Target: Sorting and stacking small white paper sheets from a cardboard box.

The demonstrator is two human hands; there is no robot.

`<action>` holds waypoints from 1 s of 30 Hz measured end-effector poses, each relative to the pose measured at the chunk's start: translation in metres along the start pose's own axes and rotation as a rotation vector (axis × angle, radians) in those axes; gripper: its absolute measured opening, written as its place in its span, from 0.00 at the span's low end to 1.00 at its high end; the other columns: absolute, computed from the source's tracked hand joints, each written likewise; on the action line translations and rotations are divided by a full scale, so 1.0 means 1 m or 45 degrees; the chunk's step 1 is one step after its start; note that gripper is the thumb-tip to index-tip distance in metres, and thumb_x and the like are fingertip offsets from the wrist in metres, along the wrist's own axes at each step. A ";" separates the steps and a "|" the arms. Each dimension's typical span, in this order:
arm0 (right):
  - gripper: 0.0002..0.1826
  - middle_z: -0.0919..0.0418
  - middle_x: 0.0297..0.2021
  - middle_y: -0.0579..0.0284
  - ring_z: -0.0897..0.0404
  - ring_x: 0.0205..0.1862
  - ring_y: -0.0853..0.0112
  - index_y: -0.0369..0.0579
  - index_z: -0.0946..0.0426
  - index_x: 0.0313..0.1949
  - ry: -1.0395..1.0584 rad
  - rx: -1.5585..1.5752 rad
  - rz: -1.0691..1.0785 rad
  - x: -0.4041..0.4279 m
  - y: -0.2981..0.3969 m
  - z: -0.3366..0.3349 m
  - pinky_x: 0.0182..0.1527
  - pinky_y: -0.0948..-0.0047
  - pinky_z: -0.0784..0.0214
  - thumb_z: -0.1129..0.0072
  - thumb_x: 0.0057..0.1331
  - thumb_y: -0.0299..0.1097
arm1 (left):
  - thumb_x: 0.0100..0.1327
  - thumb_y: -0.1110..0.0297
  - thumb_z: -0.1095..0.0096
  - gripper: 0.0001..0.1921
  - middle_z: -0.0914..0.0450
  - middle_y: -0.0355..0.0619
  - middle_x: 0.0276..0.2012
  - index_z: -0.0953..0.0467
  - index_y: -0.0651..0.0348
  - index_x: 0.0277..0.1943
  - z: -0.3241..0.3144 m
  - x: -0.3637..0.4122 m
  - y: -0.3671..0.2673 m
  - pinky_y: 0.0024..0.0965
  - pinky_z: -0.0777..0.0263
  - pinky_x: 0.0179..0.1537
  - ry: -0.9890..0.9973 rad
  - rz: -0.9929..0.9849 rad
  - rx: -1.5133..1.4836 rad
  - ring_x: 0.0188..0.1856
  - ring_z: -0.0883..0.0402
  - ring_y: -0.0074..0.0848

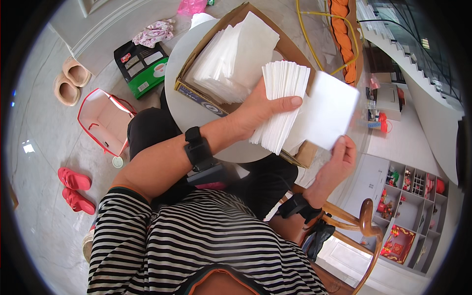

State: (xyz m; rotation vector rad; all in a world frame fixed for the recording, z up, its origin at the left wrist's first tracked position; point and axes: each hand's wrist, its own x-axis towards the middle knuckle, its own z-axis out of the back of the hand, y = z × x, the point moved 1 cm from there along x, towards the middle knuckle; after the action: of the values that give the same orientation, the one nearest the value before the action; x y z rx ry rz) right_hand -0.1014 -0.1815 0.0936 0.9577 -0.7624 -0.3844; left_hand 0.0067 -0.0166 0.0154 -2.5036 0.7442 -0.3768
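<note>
A thick stack of white paper pieces [282,107] stands fanned in my left hand [267,105], whose thumb lies across its near face. My right hand [343,151] pinches the lower corner of a white paper sheet [332,108], held out to the right of the stack. Behind my left hand, an open cardboard box [201,101] rests on a round pale stool or small table [177,62]. Many thin white sheets [236,59] lean inside the box. The lower right part of the box is partly hidden by my left hand and the papers.
A red-edged paper bag [105,121], a green and black package [142,68], pink sandals [75,188] and beige clogs [72,81] lie on the floor at left. A wooden chair arm [368,225] is at lower right. A yellow hose or frame [308,37] stands behind the box.
</note>
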 end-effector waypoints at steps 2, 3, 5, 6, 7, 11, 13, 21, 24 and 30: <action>0.04 0.22 0.32 0.64 0.26 0.33 0.78 0.40 0.24 0.37 -0.203 -0.294 0.251 0.005 0.004 0.014 0.37 0.78 0.33 0.44 0.66 0.27 | 0.55 0.53 0.29 0.36 0.28 0.46 0.50 0.38 0.61 0.61 0.000 0.000 0.002 0.32 0.29 0.52 -0.057 0.049 0.040 0.52 0.27 0.28; 0.04 0.22 0.32 0.64 0.26 0.33 0.78 0.40 0.24 0.37 -0.202 -0.292 0.250 0.004 0.003 0.014 0.37 0.78 0.33 0.44 0.66 0.27 | 0.55 0.53 0.29 0.36 0.28 0.46 0.50 0.38 0.61 0.61 0.000 0.000 0.002 0.32 0.29 0.52 -0.059 0.048 0.042 0.52 0.27 0.28; 0.05 0.22 0.30 0.60 0.23 0.31 0.70 0.42 0.23 0.38 -0.172 -1.106 0.661 0.001 0.005 0.012 0.37 0.74 0.32 0.42 0.64 0.27 | 0.55 0.53 0.29 0.37 0.28 0.45 0.48 0.38 0.61 0.61 -0.001 -0.001 0.002 0.31 0.29 0.50 -0.061 0.034 0.011 0.50 0.28 0.26; 0.05 0.22 0.30 0.60 0.23 0.31 0.70 0.42 0.23 0.38 -0.177 -1.110 0.659 0.000 0.003 0.009 0.37 0.74 0.32 0.42 0.64 0.27 | 0.55 0.53 0.29 0.37 0.28 0.45 0.48 0.38 0.61 0.61 -0.002 -0.001 0.002 0.31 0.29 0.50 -0.057 0.037 0.011 0.50 0.28 0.26; 0.06 0.22 0.31 0.58 0.23 0.31 0.67 0.43 0.23 0.39 0.077 -1.227 0.743 -0.001 -0.002 0.002 0.37 0.72 0.32 0.42 0.62 0.27 | 0.55 0.53 0.29 0.36 0.28 0.44 0.47 0.38 0.61 0.61 -0.002 -0.001 0.000 0.30 0.29 0.50 -0.057 0.031 0.017 0.49 0.28 0.25; 0.08 0.23 0.32 0.57 0.21 0.32 0.63 0.42 0.24 0.39 0.454 -1.106 0.541 -0.018 -0.009 -0.026 0.37 0.68 0.31 0.40 0.60 0.28 | 0.56 0.53 0.30 0.35 0.29 0.43 0.47 0.38 0.61 0.60 0.000 -0.001 0.000 0.30 0.28 0.48 -0.051 0.021 0.045 0.49 0.28 0.25; 0.09 0.22 0.32 0.57 0.21 0.32 0.66 0.42 0.24 0.39 0.419 -0.980 0.461 -0.026 0.003 -0.033 0.38 0.71 0.31 0.38 0.59 0.28 | 0.56 0.54 0.30 0.34 0.29 0.43 0.46 0.38 0.61 0.60 0.000 -0.001 0.001 0.29 0.28 0.48 -0.048 0.020 0.040 0.48 0.28 0.24; 0.10 0.23 0.32 0.66 0.26 0.34 0.79 0.37 0.24 0.39 0.595 0.062 -0.045 -0.039 0.026 -0.057 0.40 0.80 0.32 0.35 0.61 0.28 | 0.55 0.54 0.29 0.32 0.29 0.42 0.43 0.36 0.61 0.57 -0.003 -0.002 -0.002 0.27 0.28 0.44 0.003 0.039 0.005 0.45 0.28 0.22; 0.07 0.24 0.31 0.67 0.27 0.33 0.81 0.37 0.24 0.39 0.570 0.127 -0.122 -0.040 0.024 -0.052 0.40 0.83 0.33 0.37 0.63 0.26 | 0.55 0.54 0.29 0.32 0.29 0.42 0.43 0.36 0.61 0.57 -0.003 -0.003 -0.001 0.27 0.28 0.44 -0.040 0.032 0.003 0.45 0.28 0.22; 0.06 0.24 0.32 0.67 0.27 0.33 0.82 0.38 0.24 0.39 0.597 0.235 -0.170 -0.042 0.020 -0.048 0.40 0.84 0.33 0.39 0.64 0.26 | 0.55 0.53 0.28 0.33 0.29 0.42 0.43 0.36 0.61 0.57 -0.004 -0.003 -0.003 0.27 0.28 0.44 -0.008 0.018 0.001 0.45 0.27 0.23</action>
State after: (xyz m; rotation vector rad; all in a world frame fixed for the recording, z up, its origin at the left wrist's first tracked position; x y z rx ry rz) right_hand -0.0961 -0.1174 0.0762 1.2201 -0.3101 -0.1931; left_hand 0.0039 -0.0140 0.0197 -2.4964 0.7584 -0.3637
